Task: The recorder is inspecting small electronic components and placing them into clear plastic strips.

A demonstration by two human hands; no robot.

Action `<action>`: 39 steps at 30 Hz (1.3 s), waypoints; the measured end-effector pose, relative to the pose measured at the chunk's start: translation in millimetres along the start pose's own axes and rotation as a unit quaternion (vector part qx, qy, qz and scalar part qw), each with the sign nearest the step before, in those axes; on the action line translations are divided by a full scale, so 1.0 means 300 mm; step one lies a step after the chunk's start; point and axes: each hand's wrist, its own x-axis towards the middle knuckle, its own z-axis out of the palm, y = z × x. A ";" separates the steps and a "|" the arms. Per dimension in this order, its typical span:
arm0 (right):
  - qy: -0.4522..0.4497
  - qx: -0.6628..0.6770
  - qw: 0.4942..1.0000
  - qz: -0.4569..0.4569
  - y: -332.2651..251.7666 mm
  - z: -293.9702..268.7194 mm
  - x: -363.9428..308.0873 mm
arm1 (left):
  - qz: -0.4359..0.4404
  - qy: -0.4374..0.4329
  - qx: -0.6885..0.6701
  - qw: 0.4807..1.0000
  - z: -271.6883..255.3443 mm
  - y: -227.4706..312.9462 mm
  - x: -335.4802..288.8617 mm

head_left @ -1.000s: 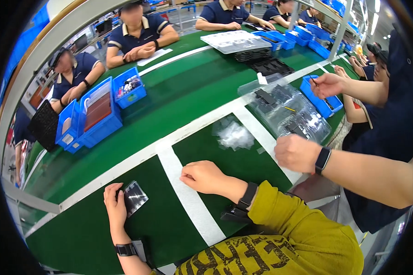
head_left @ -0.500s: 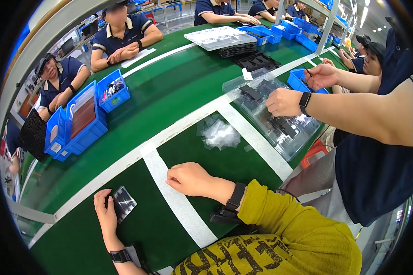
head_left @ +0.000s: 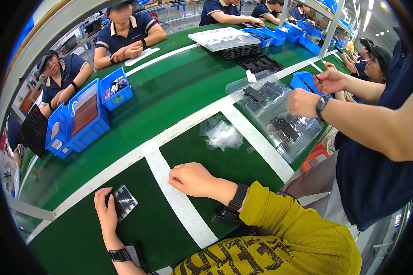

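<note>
On the green surface (head_left: pixel 73 236), the left hand (head_left: pixel 106 207) rests loosely, half spread with its fingers slightly bent, beside a small, shiny, dark rectangular piece (head_left: pixel 125 203). The piece lies to the right of the thumb; whether the two touch cannot be told. The right hand (head_left: pixel 188 178) is curled into a loose fist over the white strip (head_left: pixel 184 210); anything inside it is hidden. Beyond that hand lies a pile of clear films (head_left: pixel 224 136), and farther right a clear plastic tray (head_left: pixel 303 147) carries black parts (head_left: pixel 284 129).
</note>
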 end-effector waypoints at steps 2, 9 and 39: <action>0.000 -0.002 1.000 0.000 0.001 0.001 0.000 | 0.000 0.000 0.002 1.000 0.000 -0.003 0.000; 0.002 0.006 1.000 -0.003 -0.006 -0.004 0.000 | 0.002 -0.002 0.005 1.000 -0.004 -0.001 0.001; 0.008 -0.002 1.000 -0.012 0.003 0.010 0.002 | -0.010 -0.003 -0.001 1.000 -0.011 0.010 -0.002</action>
